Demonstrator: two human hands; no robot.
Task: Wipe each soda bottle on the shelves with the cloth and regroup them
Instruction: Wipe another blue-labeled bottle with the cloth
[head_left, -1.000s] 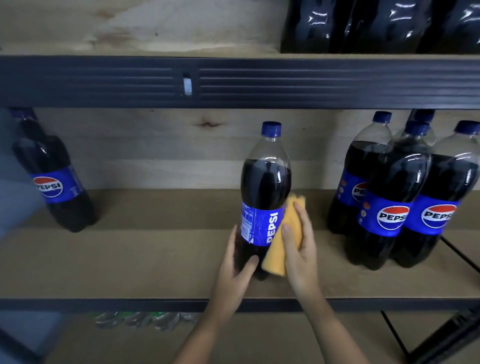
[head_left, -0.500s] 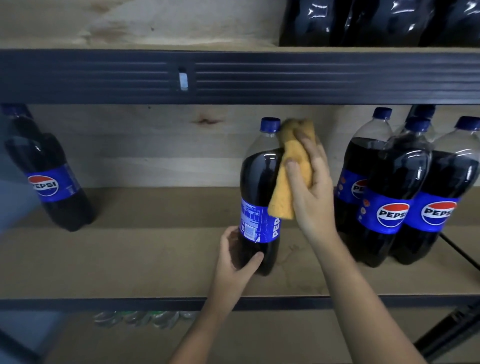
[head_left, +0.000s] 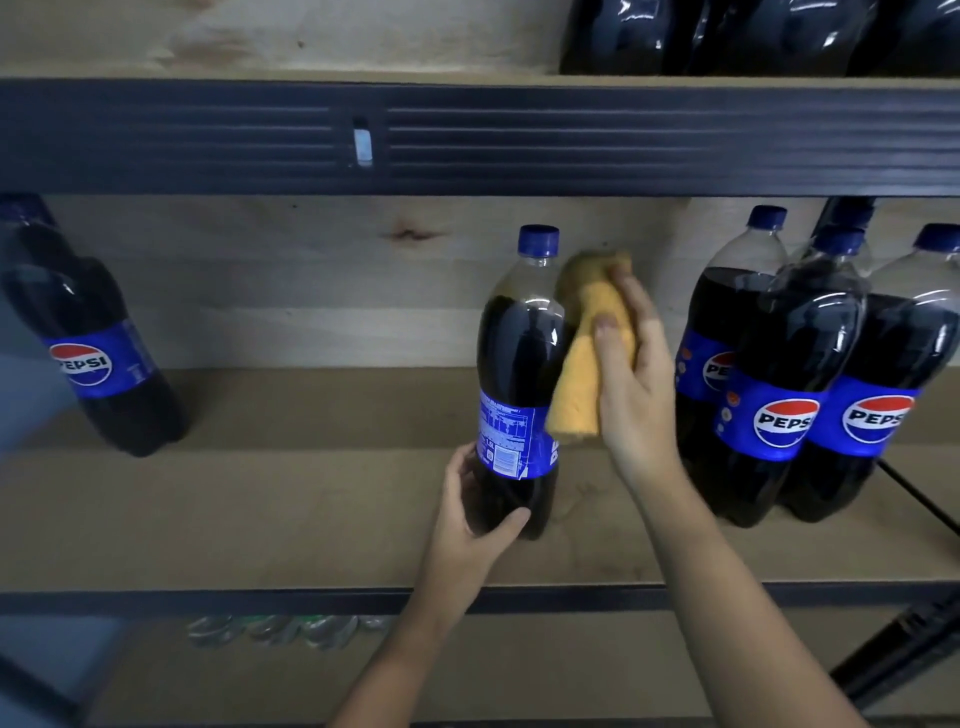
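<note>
Left hand (head_left: 470, 512) gripping base of middle bottle (head_left: 519, 384) upright on shelf (head_left: 270, 509), right hand (head_left: 631, 374) pressing yellow cloth (head_left: 587, 364) to its right side; wiping underway, next likely turn bottle, then slide toward right-hand group (head_left: 810, 374).

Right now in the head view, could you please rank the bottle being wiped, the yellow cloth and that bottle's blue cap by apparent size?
1. Bottle being wiped, clearly largest.
2. Yellow cloth, draped along the bottle's side.
3. Blue cap, smallest.
</note>
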